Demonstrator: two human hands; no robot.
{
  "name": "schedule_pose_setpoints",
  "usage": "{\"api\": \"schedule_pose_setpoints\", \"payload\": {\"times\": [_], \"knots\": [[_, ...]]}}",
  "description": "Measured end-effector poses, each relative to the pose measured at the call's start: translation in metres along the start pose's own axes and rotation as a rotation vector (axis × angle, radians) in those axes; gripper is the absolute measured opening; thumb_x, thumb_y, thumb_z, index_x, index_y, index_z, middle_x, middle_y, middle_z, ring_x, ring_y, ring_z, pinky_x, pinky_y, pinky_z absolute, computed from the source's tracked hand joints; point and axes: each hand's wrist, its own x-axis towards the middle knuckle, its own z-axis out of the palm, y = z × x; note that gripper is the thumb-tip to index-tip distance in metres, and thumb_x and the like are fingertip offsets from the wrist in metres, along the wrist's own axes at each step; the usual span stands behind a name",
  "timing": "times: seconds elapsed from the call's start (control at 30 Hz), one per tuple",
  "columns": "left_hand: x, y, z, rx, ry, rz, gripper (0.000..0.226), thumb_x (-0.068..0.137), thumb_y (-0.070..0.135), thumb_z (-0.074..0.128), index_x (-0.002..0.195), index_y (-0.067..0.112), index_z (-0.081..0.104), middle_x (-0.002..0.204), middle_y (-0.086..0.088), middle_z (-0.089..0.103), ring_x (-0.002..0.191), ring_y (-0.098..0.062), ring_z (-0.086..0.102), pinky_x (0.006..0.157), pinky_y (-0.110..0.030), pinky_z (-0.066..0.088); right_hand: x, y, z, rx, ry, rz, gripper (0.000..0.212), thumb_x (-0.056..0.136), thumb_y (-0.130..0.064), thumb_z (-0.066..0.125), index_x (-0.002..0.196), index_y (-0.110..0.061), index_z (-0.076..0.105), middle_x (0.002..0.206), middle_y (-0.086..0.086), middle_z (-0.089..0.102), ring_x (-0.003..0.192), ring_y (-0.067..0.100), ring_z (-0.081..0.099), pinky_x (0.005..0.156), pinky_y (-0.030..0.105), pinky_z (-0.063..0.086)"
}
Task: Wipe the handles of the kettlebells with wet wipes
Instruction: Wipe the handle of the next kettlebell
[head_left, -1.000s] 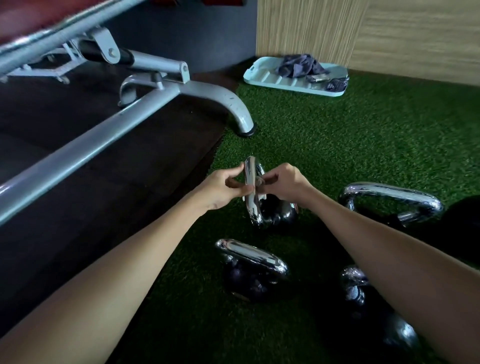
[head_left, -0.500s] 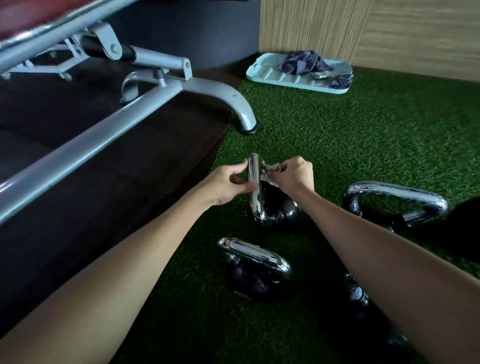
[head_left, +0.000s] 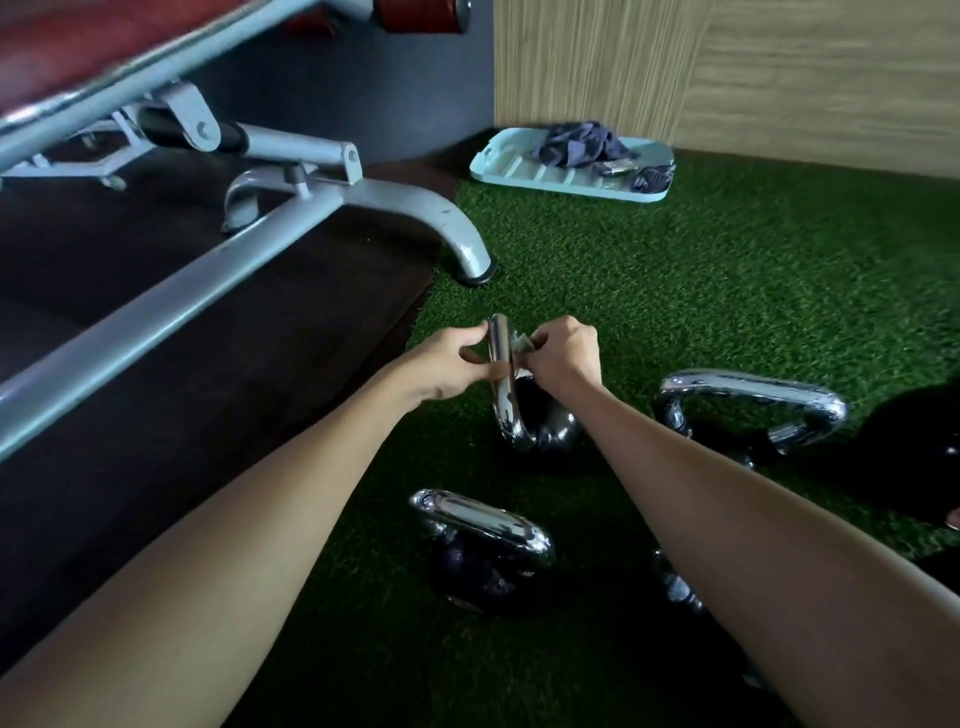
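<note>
A black kettlebell with a chrome handle (head_left: 503, 395) stands on the green turf in the middle. My left hand (head_left: 457, 364) pinches the upper part of that handle from the left. My right hand (head_left: 563, 356) grips a small wet wipe (head_left: 521, 344) and holds it against the right side of the same handle. A second kettlebell (head_left: 483, 540) lies nearer to me. A third kettlebell (head_left: 748, 405) with a wide chrome handle sits to the right. A fourth kettlebell (head_left: 675, 587) is mostly hidden under my right forearm.
A grey steel bench frame (head_left: 260, 228) with a red pad crosses the left side over a dark mat; its curved foot (head_left: 467, 260) rests on the turf's edge. A pale blue tray (head_left: 519, 169) with dark cloths lies by the wooden wall at the back.
My right hand has shifted the wipe up along the handle toward its top. My left hand keeps its pinch on the handle. The camera moved slightly.
</note>
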Motion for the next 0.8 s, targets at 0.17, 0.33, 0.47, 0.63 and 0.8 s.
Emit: {"api": "schedule_pose_setpoints", "payload": {"times": [0.17, 0.33, 0.47, 0.63, 0.8], "knots": [[0.021, 0.046, 0.005, 0.124, -0.064, -0.002, 0.068, 0.086, 0.051, 0.075, 0.147, 0.039, 0.045, 0.126, -0.005, 0.067, 0.105, -0.028, 0.066, 0.074, -0.031, 0.044, -0.002, 0.007, -0.054, 0.098, 0.135, -0.043, 0.017, 0.075, -0.026, 0.090, 0.084, -0.018, 0.078, 0.075, -0.003, 0.071, 0.062, 0.006, 0.061, 0.049, 0.019, 0.047], [0.030, 0.082, 0.026, 0.134, -0.100, 0.008, 0.080, 0.091, 0.043, 0.072, 0.158, 0.025, 0.033, 0.157, -0.003, 0.043, 0.135, -0.027, 0.051, 0.102, -0.035, 0.042, -0.019, 0.025, -0.105, 0.110, 0.194, -0.091, 0.018, 0.075, -0.019, 0.089, 0.090, -0.017, 0.080, 0.080, -0.005, 0.074, 0.076, 0.010, 0.071, 0.068, 0.030, 0.060], [0.025, 0.095, 0.030, 0.244, -0.144, -0.069, 0.099, 0.083, 0.060, 0.073, 0.160, 0.019, 0.027, 0.161, -0.007, 0.037, 0.135, -0.029, 0.049, 0.101, -0.037, 0.043, -0.035, 0.035, -0.134, 0.092, 0.189, -0.138, 0.022, 0.073, -0.024, 0.090, 0.092, -0.020, 0.080, 0.080, -0.010, 0.073, 0.073, 0.001, 0.068, 0.065, 0.017, 0.056], [0.023, 0.098, 0.040, 0.423, -0.081, -0.103, 0.098, 0.072, 0.056, 0.085, 0.151, 0.015, 0.043, 0.150, -0.006, 0.052, 0.133, -0.029, 0.053, 0.108, -0.039, 0.046, -0.043, 0.048, -0.150, 0.068, 0.206, -0.150, 0.022, 0.071, -0.027, 0.091, 0.089, -0.023, 0.079, 0.073, -0.018, 0.067, 0.068, -0.010, 0.061, 0.057, 0.004, 0.045], [0.037, 0.100, 0.006, 0.528, -0.253, 0.026, 0.109, 0.059, 0.035, 0.096, 0.153, 0.033, 0.041, 0.153, 0.003, 0.050, 0.136, -0.025, 0.050, 0.112, -0.041, 0.041, -0.043, 0.053, -0.151, 0.078, 0.193, -0.145, 0.023, 0.071, -0.029, 0.092, 0.089, -0.023, 0.080, 0.075, -0.017, 0.070, 0.069, -0.005, 0.065, 0.061, 0.012, 0.053]]}}
